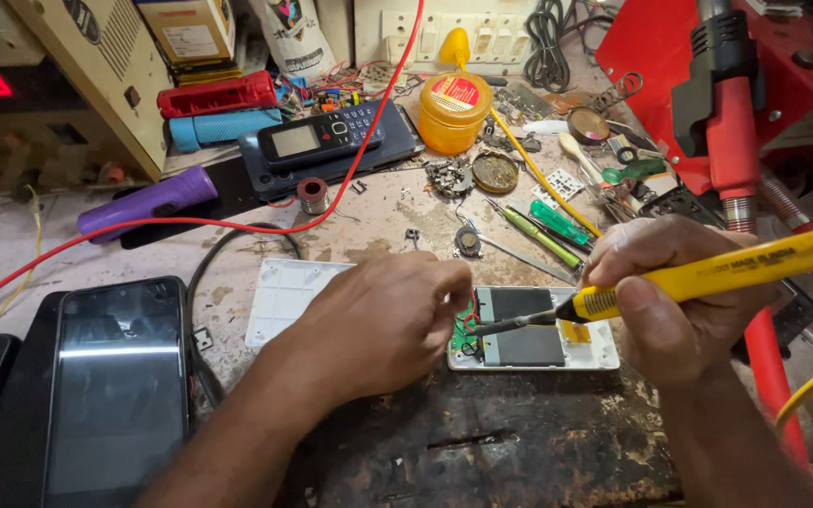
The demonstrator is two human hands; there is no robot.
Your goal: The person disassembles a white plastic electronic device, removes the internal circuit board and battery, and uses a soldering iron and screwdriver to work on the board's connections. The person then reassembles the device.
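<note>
An opened white phone [587, 350] lies on the worn bench with its grey battery and green circuit board showing. My right hand [670, 301] grips a yellow soldering iron [736, 268], whose dark tip rests at the board's left end. My left hand [383, 320] has its fingers pinched at that same left edge of the phone; whether it holds a fine wire there is too small to tell. The phone's white back cover [279, 296] lies flat just left of my left hand.
A black touchscreen phone [117, 386] lies at the front left. Further back are a keypad phone [322, 136], solder spool [312, 195], yellow flux jar [454, 111], green screwdrivers [543, 226], purple tube [148, 202], red wire and a red hot-air handle [731, 122] at right.
</note>
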